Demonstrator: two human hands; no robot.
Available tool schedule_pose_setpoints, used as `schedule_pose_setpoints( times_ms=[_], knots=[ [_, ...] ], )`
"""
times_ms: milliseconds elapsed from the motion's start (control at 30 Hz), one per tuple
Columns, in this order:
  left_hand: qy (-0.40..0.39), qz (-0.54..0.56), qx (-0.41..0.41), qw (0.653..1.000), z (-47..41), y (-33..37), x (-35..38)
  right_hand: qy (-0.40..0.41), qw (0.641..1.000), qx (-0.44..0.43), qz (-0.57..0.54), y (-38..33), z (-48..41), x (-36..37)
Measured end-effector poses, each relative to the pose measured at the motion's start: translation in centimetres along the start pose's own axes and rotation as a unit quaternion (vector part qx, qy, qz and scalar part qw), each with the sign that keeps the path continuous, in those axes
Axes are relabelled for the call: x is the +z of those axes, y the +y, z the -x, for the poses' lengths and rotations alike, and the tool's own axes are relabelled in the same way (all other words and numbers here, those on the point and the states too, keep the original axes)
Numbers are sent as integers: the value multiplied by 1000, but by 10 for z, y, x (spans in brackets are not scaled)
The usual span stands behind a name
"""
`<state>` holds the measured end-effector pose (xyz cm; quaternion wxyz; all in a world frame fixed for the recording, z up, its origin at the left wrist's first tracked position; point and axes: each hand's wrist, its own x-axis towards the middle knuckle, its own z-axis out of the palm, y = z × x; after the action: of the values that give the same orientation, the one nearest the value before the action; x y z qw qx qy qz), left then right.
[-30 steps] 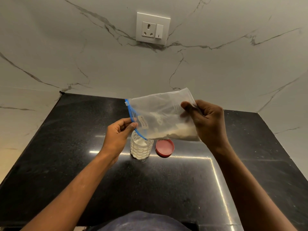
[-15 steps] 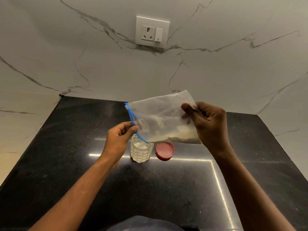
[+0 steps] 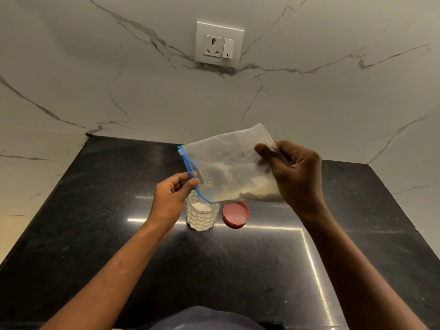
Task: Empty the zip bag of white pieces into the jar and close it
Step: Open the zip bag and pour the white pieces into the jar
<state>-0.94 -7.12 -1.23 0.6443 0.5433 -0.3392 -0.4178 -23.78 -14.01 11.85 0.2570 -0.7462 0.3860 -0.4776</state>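
The left hand [image 3: 172, 195] pinches the blue zip edge of the clear plastic zip bag [image 3: 228, 167] just above the open textured glass jar [image 3: 202, 214] on the black stone counter [image 3: 95, 234]. A round red lid [image 3: 236, 214] lies beside the jar, on its right. The right hand [image 3: 294, 173] grips the bag's raised far end, white pieces gathered along its lower edge.

I see the tilted zip bag [image 3: 228, 163] over the open, part-filled jar [image 3: 202, 215]; red lid [image 3: 236, 214] beside.
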Motion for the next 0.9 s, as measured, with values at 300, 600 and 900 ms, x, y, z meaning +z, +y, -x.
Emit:
schedule_pose_setpoints(
  times_ms=[300,600,900],
  knots=[
    [-2,2,1,1000,0,0,1,-2,1000,-3,6,0,-5,-2],
    [1,2,-8,1000,2,1,1,-11,1000,-9,13,-1,-8,-2],
    [0,13,-9,1000,1,0,0,-23,999,-13,20,-3,-12,-3]
  ],
)
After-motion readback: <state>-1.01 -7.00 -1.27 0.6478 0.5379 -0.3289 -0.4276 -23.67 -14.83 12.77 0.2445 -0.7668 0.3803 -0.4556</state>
